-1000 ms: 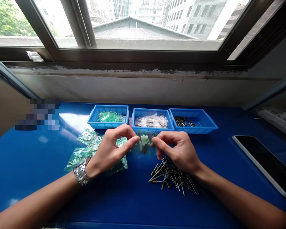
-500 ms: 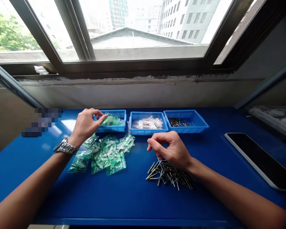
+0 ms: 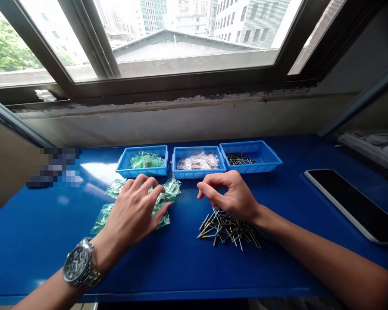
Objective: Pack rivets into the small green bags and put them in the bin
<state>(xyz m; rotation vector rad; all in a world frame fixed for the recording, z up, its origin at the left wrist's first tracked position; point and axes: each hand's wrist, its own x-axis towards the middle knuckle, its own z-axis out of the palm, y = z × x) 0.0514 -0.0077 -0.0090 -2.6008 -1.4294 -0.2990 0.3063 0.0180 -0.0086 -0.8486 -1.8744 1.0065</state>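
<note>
My left hand [image 3: 137,206], with a metal watch [image 3: 77,263] on the wrist, is spread palm down over a group of green plastic packets [image 3: 101,217] and hides many of them. Above a pile of rivets [image 3: 231,230], my right hand [image 3: 231,193] has its thumb and fingertips pressed together. Whether something small sits between those fingertips cannot be made out. Behind the hands stand three blue bins in a row: the left bin [image 3: 142,172] holds green packets, the middle bin [image 3: 198,174] clear packets, the right bin [image 3: 255,165] dark rivets.
A phone with a dark screen [image 3: 355,206] lies on the blue table [image 3: 168,275] at the right. A blurred-out object [image 3: 53,168] is at the far left. Beyond the table's back edge are a wall [image 3: 168,122] and a window. Metal posts slant at both sides.
My left hand has come away from the left bin toward me, its fingers now spread over the green packets on the table. My right hand keeps its pose. The view has shifted slightly.
</note>
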